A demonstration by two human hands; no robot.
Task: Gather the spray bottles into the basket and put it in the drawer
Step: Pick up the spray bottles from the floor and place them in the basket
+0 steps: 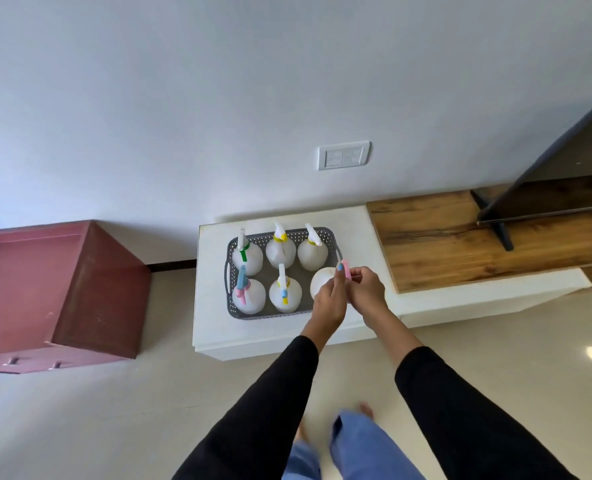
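Note:
A grey perforated basket (231, 247) sits on a low white cabinet (211, 271). Several white spray bottles stand in it, among them one with a green collar (247, 258) at the back left and one with a pink and blue head (248, 295) at the front left. A last white bottle (322, 280) stands at the basket's front right corner. My left hand (331, 301) and my right hand (365, 289) are both closed around its pink and blue spray head (343, 268). The hands hide most of that head.
A dark red drawer unit (62, 289) stands on the floor to the left. A wooden shelf (461, 244) with a black stand lies to the right. A wall switch plate (343, 155) is above the cabinet. My feet stand on the cream tiled floor (149, 410).

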